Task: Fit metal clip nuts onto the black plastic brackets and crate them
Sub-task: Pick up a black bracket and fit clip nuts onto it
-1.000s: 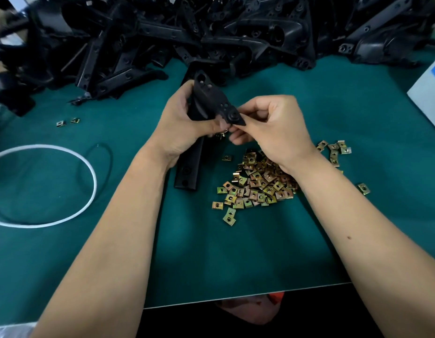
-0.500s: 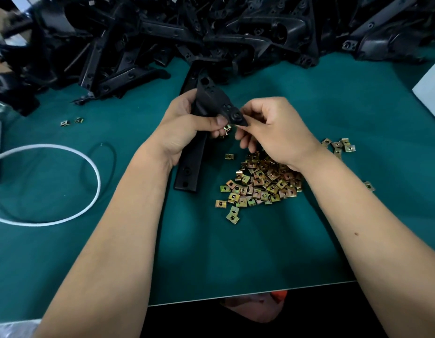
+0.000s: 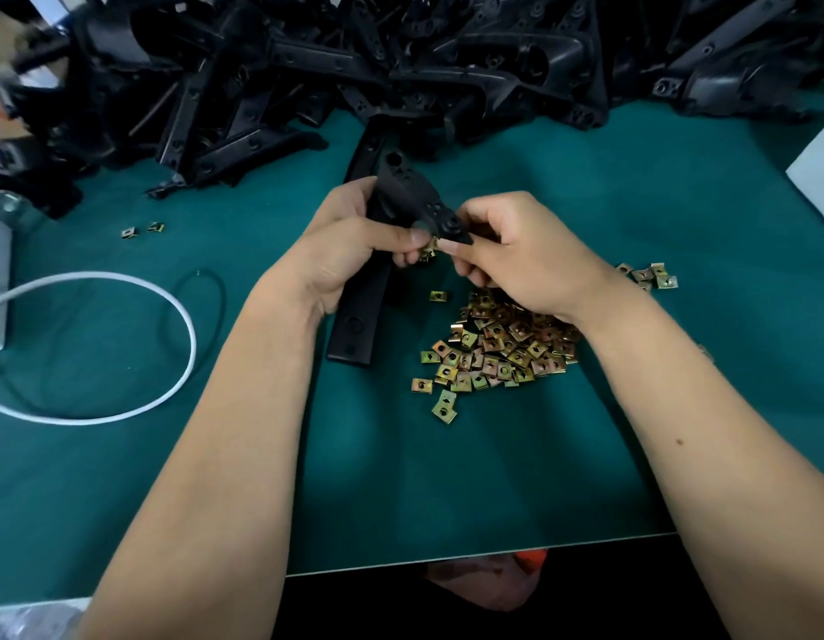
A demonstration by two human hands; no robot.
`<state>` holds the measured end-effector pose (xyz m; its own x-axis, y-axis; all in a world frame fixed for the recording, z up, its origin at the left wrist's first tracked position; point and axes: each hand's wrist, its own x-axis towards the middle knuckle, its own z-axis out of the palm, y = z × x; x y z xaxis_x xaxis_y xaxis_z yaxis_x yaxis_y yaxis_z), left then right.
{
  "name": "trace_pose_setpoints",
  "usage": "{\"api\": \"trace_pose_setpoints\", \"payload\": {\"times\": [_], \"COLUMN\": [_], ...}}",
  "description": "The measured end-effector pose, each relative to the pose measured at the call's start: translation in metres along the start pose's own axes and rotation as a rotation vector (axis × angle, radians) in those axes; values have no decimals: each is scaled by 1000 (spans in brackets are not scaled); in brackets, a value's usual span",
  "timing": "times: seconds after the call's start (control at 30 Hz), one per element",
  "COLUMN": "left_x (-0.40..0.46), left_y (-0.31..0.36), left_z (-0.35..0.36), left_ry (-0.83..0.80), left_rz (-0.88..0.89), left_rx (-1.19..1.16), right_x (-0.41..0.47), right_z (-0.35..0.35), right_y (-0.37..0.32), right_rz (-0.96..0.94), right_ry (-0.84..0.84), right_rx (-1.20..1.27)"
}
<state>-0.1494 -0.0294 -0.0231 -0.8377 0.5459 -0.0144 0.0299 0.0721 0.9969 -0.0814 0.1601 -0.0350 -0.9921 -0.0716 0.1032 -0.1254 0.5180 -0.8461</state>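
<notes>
The right hand hides part of the clip nut pile.

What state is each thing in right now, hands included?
left hand: grips the held bracket
right hand: pinches the bracket's end tab, beside a clip nut
held bracket: lifted off the mat, tilted
clip nut: at the tab between the fingertips; seating cannot be told
loose clip nuts: heaped on the mat
bracket pile: stacked at the far edge
white cable: looped on the mat
</notes>
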Motion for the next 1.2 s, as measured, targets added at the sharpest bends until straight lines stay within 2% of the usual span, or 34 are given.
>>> {"api": "trace_pose_setpoints", "payload": {"times": [0.13,0.23,0.47,0.7,0.83,0.97,1.13,1.2], "left_x": [3,6,11,9,12,13,14,15], "left_y": [0,-1,-2,0,-1,0,-1,-3], "left_z": [6,8,8,17,28,34,40,39], "left_ry": [65,85,52,89,190,282,324,317], "left_rz": [-67,-91,-148,-188,-206,-162,-73,-80], "left_rx": [-83,-161,-346,-482,-435,-367,-232,-223], "right_x": [-3,-5,-3,-4,-2,-1,2,2], "right_z": [2,4,5,12,11,15,22,20], "right_y": [0,-3,-4,-4,-3,-5,-5,-6], "right_rz": [-110,-194,-151,-160,-92,15,176,180], "right_ry": [125,201,232,396,471,493,539,526], "right_rx": [-75,-43,189,-22,48,257,482,503]}}
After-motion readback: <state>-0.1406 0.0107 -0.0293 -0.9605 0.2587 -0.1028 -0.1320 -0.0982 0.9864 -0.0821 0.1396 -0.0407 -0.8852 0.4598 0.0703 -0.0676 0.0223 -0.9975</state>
